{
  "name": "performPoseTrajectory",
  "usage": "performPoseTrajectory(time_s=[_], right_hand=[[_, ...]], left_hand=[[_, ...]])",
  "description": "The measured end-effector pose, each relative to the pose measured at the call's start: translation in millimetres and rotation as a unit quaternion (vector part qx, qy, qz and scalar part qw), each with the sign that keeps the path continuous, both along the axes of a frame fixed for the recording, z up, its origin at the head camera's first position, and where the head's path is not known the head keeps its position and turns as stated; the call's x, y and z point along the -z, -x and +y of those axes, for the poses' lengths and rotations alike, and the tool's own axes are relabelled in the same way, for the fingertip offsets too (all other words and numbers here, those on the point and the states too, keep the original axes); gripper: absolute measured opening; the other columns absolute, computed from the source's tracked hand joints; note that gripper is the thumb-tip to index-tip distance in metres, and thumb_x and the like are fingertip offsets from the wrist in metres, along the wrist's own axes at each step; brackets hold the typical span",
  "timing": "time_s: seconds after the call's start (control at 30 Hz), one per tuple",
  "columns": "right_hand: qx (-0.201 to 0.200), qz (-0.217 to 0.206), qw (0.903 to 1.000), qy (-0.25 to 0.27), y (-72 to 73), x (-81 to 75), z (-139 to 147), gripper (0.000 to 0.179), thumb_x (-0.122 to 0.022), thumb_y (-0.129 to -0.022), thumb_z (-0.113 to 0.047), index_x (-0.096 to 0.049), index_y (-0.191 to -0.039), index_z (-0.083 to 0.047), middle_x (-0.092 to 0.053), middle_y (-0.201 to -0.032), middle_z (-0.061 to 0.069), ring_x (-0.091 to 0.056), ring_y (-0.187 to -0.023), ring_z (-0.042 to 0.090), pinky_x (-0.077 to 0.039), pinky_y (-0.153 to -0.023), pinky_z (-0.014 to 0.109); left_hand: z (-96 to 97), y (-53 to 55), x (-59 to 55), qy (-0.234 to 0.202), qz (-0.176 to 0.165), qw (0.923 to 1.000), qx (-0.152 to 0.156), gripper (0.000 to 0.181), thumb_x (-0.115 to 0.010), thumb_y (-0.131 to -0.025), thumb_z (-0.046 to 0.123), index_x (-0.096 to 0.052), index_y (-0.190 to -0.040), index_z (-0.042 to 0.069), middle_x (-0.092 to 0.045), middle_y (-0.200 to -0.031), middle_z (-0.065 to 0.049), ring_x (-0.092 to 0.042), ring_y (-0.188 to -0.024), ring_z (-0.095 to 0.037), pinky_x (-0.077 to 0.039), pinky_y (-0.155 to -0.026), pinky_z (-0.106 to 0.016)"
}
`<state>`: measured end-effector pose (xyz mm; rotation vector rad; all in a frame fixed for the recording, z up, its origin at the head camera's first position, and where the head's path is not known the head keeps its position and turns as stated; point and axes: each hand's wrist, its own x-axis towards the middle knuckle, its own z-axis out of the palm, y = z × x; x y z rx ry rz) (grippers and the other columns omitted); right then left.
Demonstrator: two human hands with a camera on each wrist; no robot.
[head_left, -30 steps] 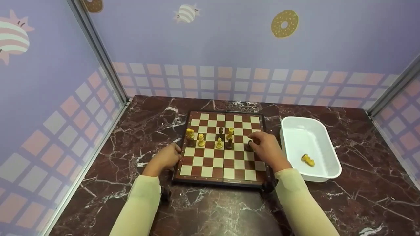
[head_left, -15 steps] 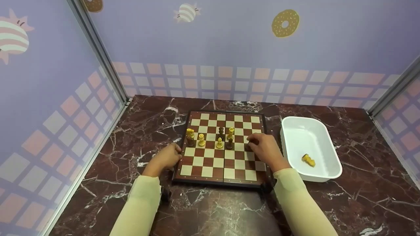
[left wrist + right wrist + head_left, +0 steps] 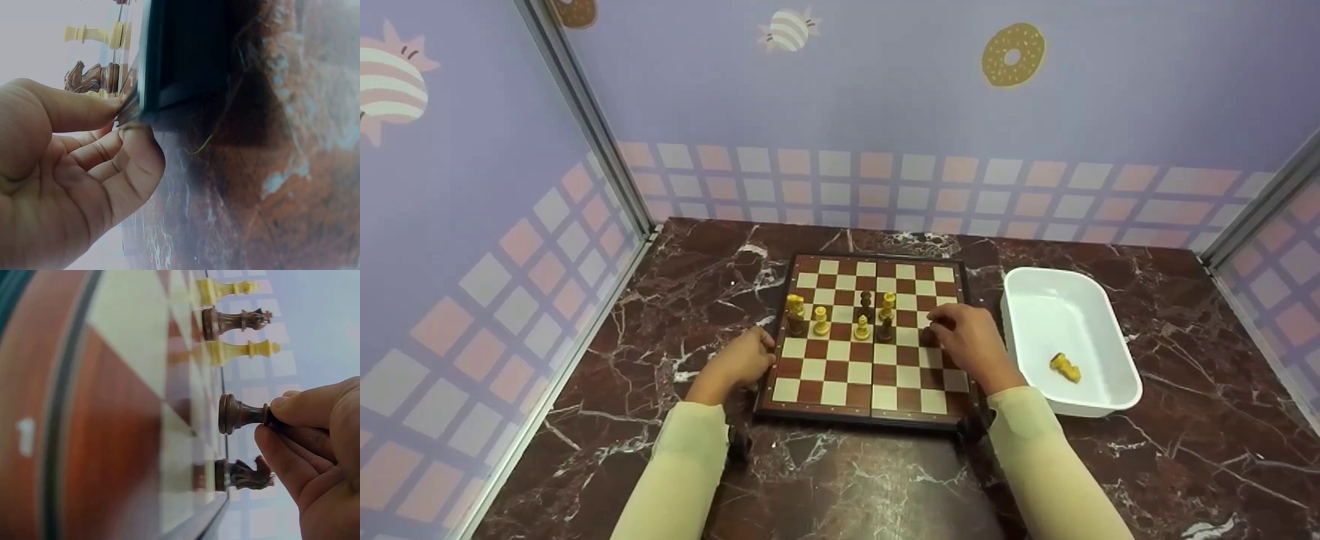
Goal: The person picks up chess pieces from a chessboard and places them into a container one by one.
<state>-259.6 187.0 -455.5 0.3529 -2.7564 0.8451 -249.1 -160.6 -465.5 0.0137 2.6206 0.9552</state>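
The chessboard (image 3: pixel 851 371) lies on a dark marbled table. My right hand (image 3: pixel 971 341) is over its right side and pinches a dark brown chess piece (image 3: pixel 242 413) by the top between thumb and fingers; the fingers hide its head. A dark knight (image 3: pixel 244 475) stands beside that piece in the right wrist view. At the board's left edge, my left hand (image 3: pixel 744 356) grips the rim (image 3: pixel 147 62), thumb above and curled fingers beneath. Close to it are a dark knight (image 3: pixel 84 77) and a yellow piece (image 3: pixel 93 35). A yellow bishop-like piece (image 3: pixel 861 328) stands mid-board.
Right of the board is a white tray (image 3: pixel 1123 349) with a yellow chess piece (image 3: pixel 1065 367) lying on its side. More upright pieces, such as a tall dark one (image 3: pixel 866 304) and a yellow one (image 3: pixel 888 305), stand mid-board. Patterned walls (image 3: pixel 840 90) enclose the table.
My right hand has shifted only slightly around the dark chess piece. The left hand stays at the board's left edge, and the other pieces and tray look the same.
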Motion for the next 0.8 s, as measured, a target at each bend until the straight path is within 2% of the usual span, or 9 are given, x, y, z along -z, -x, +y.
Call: performPoseTrajectory(time_s=[0.3, 0.53, 0.8], right_hand=[[0.005, 0.021, 0.9998, -0.003, -2.5, -12.5, 6.8, 0.013, -0.064, -0.082, -0.013, -0.069, -0.094, -0.012, -0.07, -0.091, 0.005, -0.066, -0.083, 0.024, -0.052, -0.074, 0.041], [-0.001, 0.032, 0.9995, 0.007, -7.6, -20.6, 15.9, 0.012, -0.064, -0.083, -0.013, -0.068, -0.094, -0.01, -0.069, -0.09, 0.006, -0.065, -0.08, 0.022, -0.052, -0.071, 0.039], [0.017, 0.039, 0.999, 0.017, -13.0, -28.9, 29.8, 0.01, -0.065, -0.081, -0.012, -0.069, -0.091, -0.012, -0.07, -0.089, 0.007, -0.065, -0.08, 0.023, -0.052, -0.071, 0.039]], left_hand=[[0.9, 0.4, 0.5, 0.006, 0.001, 1.0, 0.001, 0.02, -0.05, -0.091, 0.01, -0.046, -0.109, 0.004, -0.052, -0.083, -0.007, -0.049, -0.045, -0.013, -0.046, -0.041, -0.026], [1.4, 0.4, 0.6, -0.005, -0.002, 1.0, -0.004, 0.019, -0.05, -0.091, 0.01, -0.047, -0.109, 0.004, -0.051, -0.081, -0.006, -0.052, -0.052, -0.015, -0.05, -0.045, -0.03], [1.6, 0.6, 1.7, -0.004, 0.0, 1.0, -0.004, 0.019, -0.05, -0.091, 0.01, -0.047, -0.109, 0.004, -0.051, -0.083, -0.007, -0.052, -0.052, -0.016, -0.05, -0.045, -0.03]])
